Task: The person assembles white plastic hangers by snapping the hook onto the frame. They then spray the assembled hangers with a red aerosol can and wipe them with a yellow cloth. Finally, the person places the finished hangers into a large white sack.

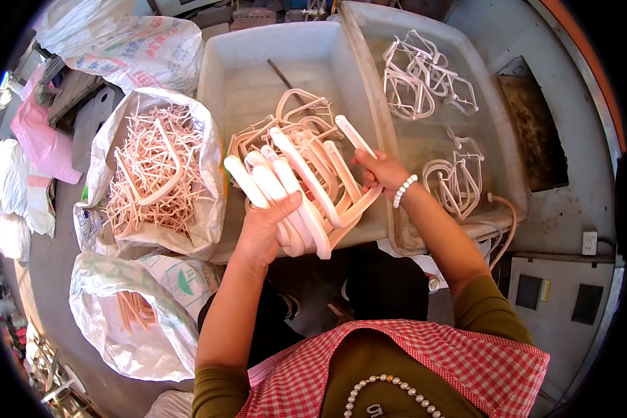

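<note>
My left hand is closed around a bunch of pale pink, U-shaped plastic pieces, its thumb lying across them. The bunch is held over the front edge of a whitish tub. To its right, the fingers of my right hand are closed on another U-shaped plastic piece, whose rounded end sticks up past them. Its lower part overlaps the bunch, so I cannot tell if they are apart. More pink plastic frames lie heaped in the tub behind, partly hidden by the bunch.
A second tub with water on the right holds pale plastic frames. A thin rod leans in the left tub. On the left, an open sack is full of thin pink plastic sticks; another sack stands nearer. A hose hangs at right.
</note>
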`<state>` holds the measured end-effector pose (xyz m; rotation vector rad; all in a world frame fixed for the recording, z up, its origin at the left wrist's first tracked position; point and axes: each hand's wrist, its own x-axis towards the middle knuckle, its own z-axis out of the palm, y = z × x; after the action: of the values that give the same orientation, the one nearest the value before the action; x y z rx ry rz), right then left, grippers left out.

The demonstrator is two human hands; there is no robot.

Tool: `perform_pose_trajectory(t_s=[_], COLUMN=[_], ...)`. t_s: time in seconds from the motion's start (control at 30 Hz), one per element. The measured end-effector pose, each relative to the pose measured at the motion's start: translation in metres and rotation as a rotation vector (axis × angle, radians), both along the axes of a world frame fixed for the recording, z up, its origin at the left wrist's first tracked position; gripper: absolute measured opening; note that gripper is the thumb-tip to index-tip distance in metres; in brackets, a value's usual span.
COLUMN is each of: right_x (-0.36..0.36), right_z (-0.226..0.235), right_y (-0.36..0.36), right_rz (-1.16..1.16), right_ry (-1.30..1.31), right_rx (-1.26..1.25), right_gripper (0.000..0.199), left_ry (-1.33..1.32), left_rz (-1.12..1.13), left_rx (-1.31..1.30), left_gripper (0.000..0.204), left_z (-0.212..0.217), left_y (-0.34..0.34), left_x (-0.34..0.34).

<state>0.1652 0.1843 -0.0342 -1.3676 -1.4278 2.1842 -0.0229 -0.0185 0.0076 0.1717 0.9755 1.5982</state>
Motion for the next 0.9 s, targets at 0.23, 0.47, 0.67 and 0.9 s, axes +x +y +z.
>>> perform_pose_trajectory(t_s=[0.23, 0.47, 0.67, 0.9], right_x=[-0.007, -0.017, -0.039, -0.071], right_z=[-0.019, -0.044, 0.044, 0.051], right_y=[-0.019, -0.02, -0.045, -0.091], right_rz=[0.092, -0.016, 0.061, 0.154], right_ry=[0.009, 0.023, -0.041, 0.391], right_rx=[-0.019, 0.467, 0.592, -0.046], right_gripper=[0.03, 0.03, 0.04, 0.048], left_ry=[-0.066, 0.011, 0.122, 0.169], left_rz=[0.039, 0.017, -0.078, -0.042], left_rx=[0.047, 0.045, 0.038, 0.063], left_gripper=[0.049, 0.044, 0.044, 0.038], left_z=[-0.008, -0.004, 0.0, -0.01], left_y=[0.001, 0.0, -0.005, 0.0], left_x=[0.003, 0.002, 0.007, 0.016])
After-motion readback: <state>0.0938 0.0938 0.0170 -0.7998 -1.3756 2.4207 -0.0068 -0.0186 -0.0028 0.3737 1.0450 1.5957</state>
